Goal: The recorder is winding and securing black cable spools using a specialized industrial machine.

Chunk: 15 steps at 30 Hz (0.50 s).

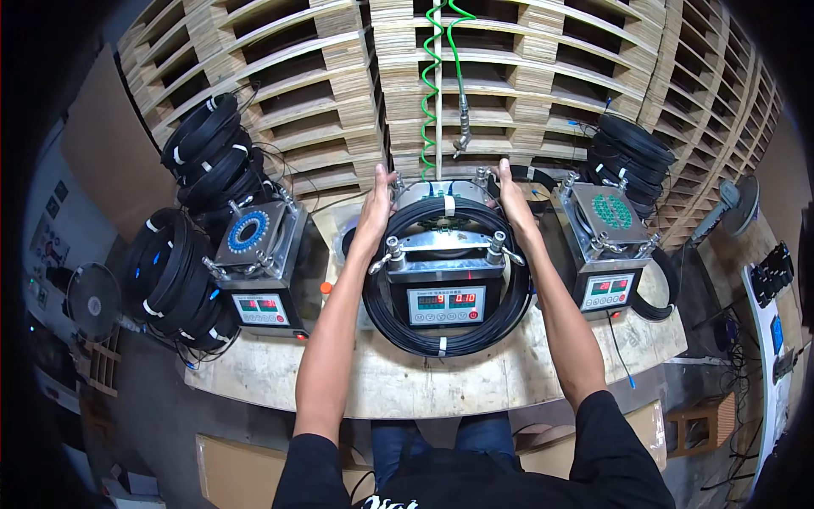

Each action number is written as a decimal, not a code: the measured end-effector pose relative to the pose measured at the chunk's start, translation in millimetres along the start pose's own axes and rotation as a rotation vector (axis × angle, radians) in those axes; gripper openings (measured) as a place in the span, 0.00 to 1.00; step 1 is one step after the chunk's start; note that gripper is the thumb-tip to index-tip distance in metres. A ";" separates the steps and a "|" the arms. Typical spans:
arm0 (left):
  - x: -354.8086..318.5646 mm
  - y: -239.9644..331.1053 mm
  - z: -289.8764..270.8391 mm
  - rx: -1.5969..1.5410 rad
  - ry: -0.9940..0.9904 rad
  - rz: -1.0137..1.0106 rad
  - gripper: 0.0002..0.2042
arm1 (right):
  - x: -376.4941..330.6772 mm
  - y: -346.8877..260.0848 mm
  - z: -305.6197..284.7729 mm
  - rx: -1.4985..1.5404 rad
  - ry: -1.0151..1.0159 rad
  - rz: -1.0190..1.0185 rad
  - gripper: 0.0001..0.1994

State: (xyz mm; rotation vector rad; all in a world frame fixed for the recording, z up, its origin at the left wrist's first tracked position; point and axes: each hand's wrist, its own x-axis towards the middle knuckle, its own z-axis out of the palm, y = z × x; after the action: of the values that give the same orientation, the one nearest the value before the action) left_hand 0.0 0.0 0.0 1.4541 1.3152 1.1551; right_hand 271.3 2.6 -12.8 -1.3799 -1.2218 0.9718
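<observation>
A fiber polishing machine (441, 241) with a metal top and a red-digit panel stands in front of me. A coil of black cable (441, 346) tied with white bands rings it, tilted. At the far left corner clamp, my left hand (375, 214) has its thumb up and its fingers curled at the lever. My right hand (514, 204) mirrors it at the far right corner clamp (482, 176). Both grips are partly hidden by the hands themselves. The near left clamp (393, 251) and near right clamp (498, 246) stand untouched, their levers pointing outward.
Similar machines flank mine: one with a blue ring of connectors (248, 232) at left, another with green connectors (610, 212) at right. Black cable coils (174, 276) pile up at the left, more (632, 153) at the back right. A green air hose (431, 93) hangs before stacked pallets (297, 64).
</observation>
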 end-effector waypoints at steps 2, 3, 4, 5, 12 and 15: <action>-5.3 3.9 5.5 0.012 0.038 -0.005 0.49 | 0.1 8.8 -3.3 -0.009 0.030 -0.082 0.48; -4.1 4.1 1.4 0.018 0.040 0.000 0.49 | -2.6 3.1 0.8 -0.002 0.030 -0.086 0.48; -2.6 4.0 -2.7 0.037 0.058 0.016 0.49 | -4.9 -2.8 3.8 0.021 -0.006 -0.050 0.48; -0.1 3.7 -6.1 0.055 0.075 0.032 0.49 | -7.6 -8.3 6.3 0.042 -0.043 -0.013 0.48; 1.3 -3.6 -2.8 -0.067 0.083 0.057 0.48 | -16.8 -13.2 2.5 0.081 -0.120 -0.031 0.47; 6.2 -9.5 -7.7 -0.035 0.078 0.056 0.48 | -16.4 -12.6 4.6 0.039 -0.119 -0.021 0.47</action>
State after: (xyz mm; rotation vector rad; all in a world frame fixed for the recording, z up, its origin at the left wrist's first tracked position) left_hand -9.5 7.1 -6.9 1.4414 1.3075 1.2765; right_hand 262.0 -13.1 -2.0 -1.2913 -1.2968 1.0702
